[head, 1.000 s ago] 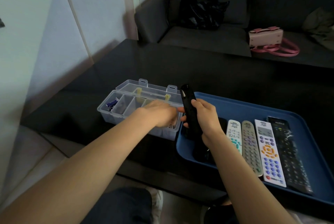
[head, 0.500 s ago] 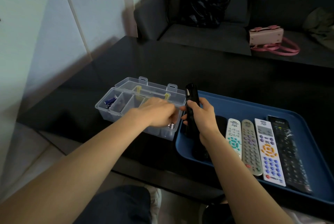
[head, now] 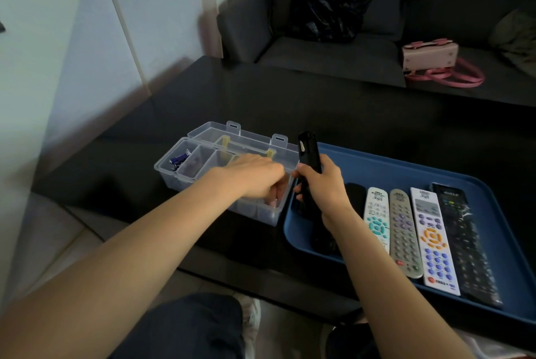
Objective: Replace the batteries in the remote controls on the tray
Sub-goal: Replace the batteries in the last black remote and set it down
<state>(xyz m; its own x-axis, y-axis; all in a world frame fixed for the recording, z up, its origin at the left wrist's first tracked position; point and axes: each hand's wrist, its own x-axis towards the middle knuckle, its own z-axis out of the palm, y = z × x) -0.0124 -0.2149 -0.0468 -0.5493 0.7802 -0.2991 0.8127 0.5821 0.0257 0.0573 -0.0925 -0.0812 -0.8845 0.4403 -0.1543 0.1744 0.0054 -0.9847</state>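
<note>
Since the frame 0.5 s back, the left hand [head: 255, 176] has sunk deeper into the right end compartment of the clear organizer box [head: 229, 173]; its fingertips curl down inside, and whether they hold anything cannot be told. The right hand [head: 322, 184] still grips 1 black remote [head: 309, 155] upright at center frame. On the blue tray [head: 406, 167], lower right, lie 4 remotes [head: 403, 231] side by side. 1 pink handbag [head: 432, 54] sits upper right.
</note>
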